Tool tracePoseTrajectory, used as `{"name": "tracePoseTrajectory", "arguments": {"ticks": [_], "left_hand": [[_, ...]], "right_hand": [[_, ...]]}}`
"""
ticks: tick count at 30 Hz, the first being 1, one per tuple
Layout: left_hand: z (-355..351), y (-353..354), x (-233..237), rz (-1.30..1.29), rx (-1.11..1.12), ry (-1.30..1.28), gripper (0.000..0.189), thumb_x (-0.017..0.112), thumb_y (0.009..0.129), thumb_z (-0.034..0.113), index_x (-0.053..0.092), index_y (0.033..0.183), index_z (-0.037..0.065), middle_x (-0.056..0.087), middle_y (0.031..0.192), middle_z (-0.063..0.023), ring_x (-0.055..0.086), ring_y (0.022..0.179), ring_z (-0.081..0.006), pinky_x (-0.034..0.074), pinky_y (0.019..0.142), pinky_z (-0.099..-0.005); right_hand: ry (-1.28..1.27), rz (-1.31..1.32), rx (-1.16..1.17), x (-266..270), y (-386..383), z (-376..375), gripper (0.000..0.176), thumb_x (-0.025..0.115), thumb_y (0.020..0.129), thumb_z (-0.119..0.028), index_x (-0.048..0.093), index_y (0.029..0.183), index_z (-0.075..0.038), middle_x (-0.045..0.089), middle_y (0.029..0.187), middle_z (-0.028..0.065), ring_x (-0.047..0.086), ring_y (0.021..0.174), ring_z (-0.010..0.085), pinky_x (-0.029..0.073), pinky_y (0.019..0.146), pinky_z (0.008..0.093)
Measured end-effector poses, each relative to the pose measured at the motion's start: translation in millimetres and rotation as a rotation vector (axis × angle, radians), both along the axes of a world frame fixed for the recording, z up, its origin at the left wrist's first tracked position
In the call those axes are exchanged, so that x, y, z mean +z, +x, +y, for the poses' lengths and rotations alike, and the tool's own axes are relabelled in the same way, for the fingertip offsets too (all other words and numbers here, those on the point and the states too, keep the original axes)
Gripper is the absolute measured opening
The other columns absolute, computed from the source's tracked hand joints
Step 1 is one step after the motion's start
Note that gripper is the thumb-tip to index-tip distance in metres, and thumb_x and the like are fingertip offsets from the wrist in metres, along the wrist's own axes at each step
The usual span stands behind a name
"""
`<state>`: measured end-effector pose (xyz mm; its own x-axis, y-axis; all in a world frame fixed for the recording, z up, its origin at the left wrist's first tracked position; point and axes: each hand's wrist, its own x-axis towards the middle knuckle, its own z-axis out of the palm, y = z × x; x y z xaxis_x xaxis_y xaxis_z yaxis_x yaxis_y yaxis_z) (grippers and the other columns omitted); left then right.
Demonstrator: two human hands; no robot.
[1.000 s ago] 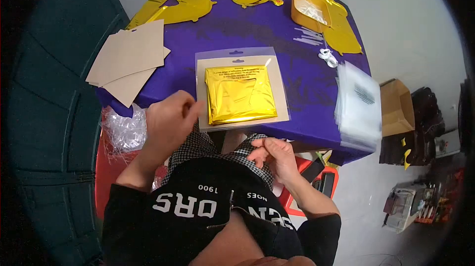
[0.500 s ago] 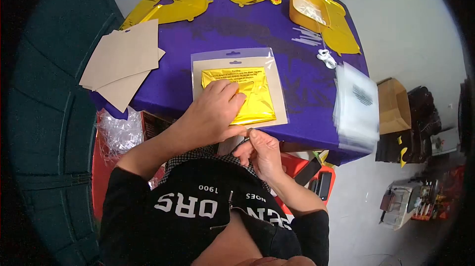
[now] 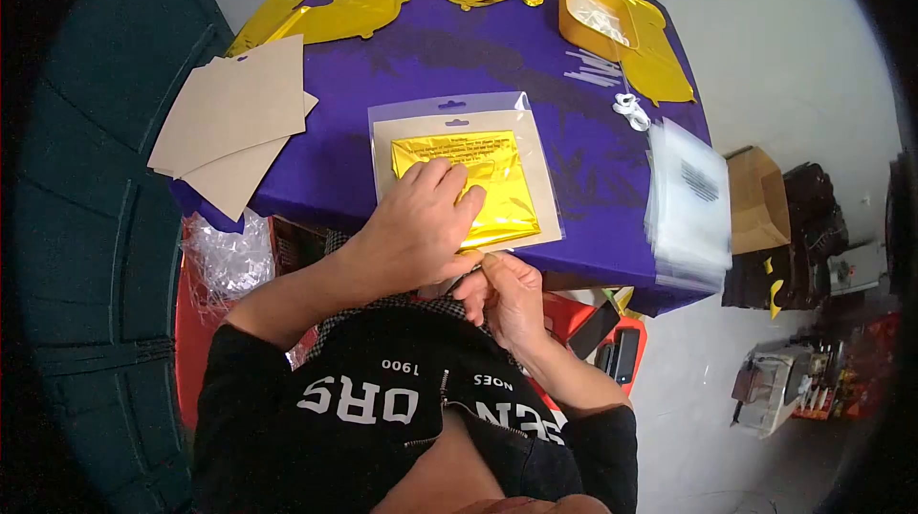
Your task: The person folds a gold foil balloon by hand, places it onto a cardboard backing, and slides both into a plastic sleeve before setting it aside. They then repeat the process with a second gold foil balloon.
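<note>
A clear plastic bag (image 3: pixel 524 112) lies at the near edge of the table, with a tan card (image 3: pixel 542 198) and a folded gold foil balloon (image 3: pixel 502 203) inside. Small dark print shows across the top of the foil. My left hand (image 3: pixel 427 218) is curled over the lower left of the bag, fingertips on the foil and thumb at the bag's near edge. My right hand (image 3: pixel 507 294) is closed in a pinch, thumb against fingers, at that same edge beside my left thumb. What lies between those fingertips is mostly hidden.
Tan cards (image 3: pixel 239 103) are stacked at the left. Gold foil balloons (image 3: pixel 368 2) lie at the back. A yellow box (image 3: pixel 574 31) of white pieces, white sticks (image 3: pixel 593 69) and white ribbon (image 3: pixel 630 110) sit at the right, above a stack of clear bags (image 3: pixel 688 198).
The gold foil and its bag have shifted slightly right and toward me at the lower edge. Both hands stay at nearly the same place; the view has tilted a little.
</note>
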<state>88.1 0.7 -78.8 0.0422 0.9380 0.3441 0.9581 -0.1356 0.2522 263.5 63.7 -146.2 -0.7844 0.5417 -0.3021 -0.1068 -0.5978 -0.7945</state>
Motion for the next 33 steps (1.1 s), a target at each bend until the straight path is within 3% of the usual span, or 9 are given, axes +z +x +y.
{"name": "tracePoseTrajectory", "arguments": {"ticks": [7,11,15,24,28,33], "left_hand": [[-8.3,6.9,4.4,-0.02,-0.017,0.011,0.062,0.076,0.065,0.033,0.055,0.109,-0.006,0.055,0.106,-0.021,0.053,0.101,-0.0365,0.043,0.092,-0.045],[-16.6,17.3,4.1,0.018,-0.014,0.045,0.062,0.076,0.064,0.035,0.055,0.107,-0.005,0.055,0.102,-0.0198,0.053,0.097,-0.0346,0.043,0.088,-0.0436],[-18.0,19.3,3.3,0.079,-0.005,0.024,0.064,0.074,0.063,0.039,0.056,0.106,-0.005,0.055,0.097,-0.0189,0.053,0.093,-0.0325,0.043,0.084,-0.0414],[-17.3,26.9,-4.5,0.107,0.09,0.035,0.067,0.067,0.066,0.049,0.059,0.103,-0.007,0.054,0.092,-0.0167,0.051,0.092,-0.0306,0.042,0.079,-0.0409],[-17.3,31.1,-8.5,0.091,0.139,0.052,0.064,0.066,0.069,0.048,0.059,0.102,-0.006,0.054,0.094,-0.0173,0.05,0.093,-0.0311,0.041,0.078,-0.0405],[-18.1,31.9,-10.8,0.071,0.158,0.057,0.064,0.065,0.069,0.046,0.058,0.106,-0.007,0.055,0.097,-0.0182,0.05,0.095,-0.0318,0.042,0.08,-0.041]], "right_hand": [[0.183,-0.002,-0.066,-1.3,4.7,-9.8,0.03,0.044,0.1,-0.012,0.065,0.087,0.005,0.068,0.073,0.0123,0.056,0.05,0.0114,0.044,0.046,0.0227],[0.282,-0.025,0.037,-5.4,20.4,-14.1,0.031,0.044,0.099,-0.01,0.066,0.083,0.006,0.068,0.074,0.0126,0.055,0.052,0.0111,0.045,0.049,0.0236],[0.076,0.07,0.013,-15.1,17.8,-6.8,0.038,0.041,0.099,-0.017,0.066,0.085,0.007,0.068,0.075,0.0144,0.056,0.051,0.0137,0.046,0.05,0.025],[0.255,0.091,0.101,-34.0,20.9,-0.1,0.039,0.045,0.097,-0.02,0.066,0.082,0.009,0.068,0.081,0.021,0.059,0.057,0.0197,0.048,0.053,0.0278],[0.251,0.106,0.097,-36.9,19.8,0.6,0.04,0.047,0.099,-0.024,0.065,0.082,0.007,0.068,0.08,0.0197,0.059,0.057,0.019,0.047,0.053,0.0278],[0.255,0.133,0.113,-40.5,17.2,0.6,0.036,0.041,0.099,-0.016,0.067,0.091,0.007,0.07,0.079,0.016,0.057,0.056,0.0157,0.045,0.053,0.0257]]}}
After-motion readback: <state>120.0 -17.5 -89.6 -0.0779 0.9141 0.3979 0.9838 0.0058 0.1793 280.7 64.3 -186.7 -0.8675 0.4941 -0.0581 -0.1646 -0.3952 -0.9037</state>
